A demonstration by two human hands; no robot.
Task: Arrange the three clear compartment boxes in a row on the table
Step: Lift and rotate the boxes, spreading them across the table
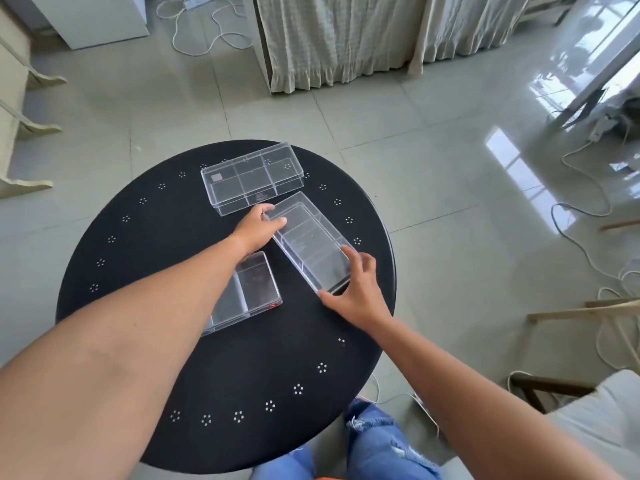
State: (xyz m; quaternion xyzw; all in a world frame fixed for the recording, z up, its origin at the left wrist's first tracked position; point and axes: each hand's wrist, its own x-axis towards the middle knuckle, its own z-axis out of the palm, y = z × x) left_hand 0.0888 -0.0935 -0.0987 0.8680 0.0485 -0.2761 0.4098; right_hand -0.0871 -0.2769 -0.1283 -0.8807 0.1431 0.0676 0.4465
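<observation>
Three clear compartment boxes are on the round black table point(145, 258). The far box point(252, 178) lies flat near the table's back edge. The middle box point(310, 242) sits at an angle at the right, held at both short ends: my left hand point(258, 228) grips its far end and my right hand point(356, 289) grips its near end. The near box point(254, 289) lies left of it, partly hidden under my left forearm.
The table's near half carries a ring of small white dot patterns. A tiled floor surrounds it, with white cables point(581, 216) at the right, a chair point(585, 403) at lower right and curtained furniture point(346, 39) behind. My knees in blue jeans point(381, 445) touch the near edge.
</observation>
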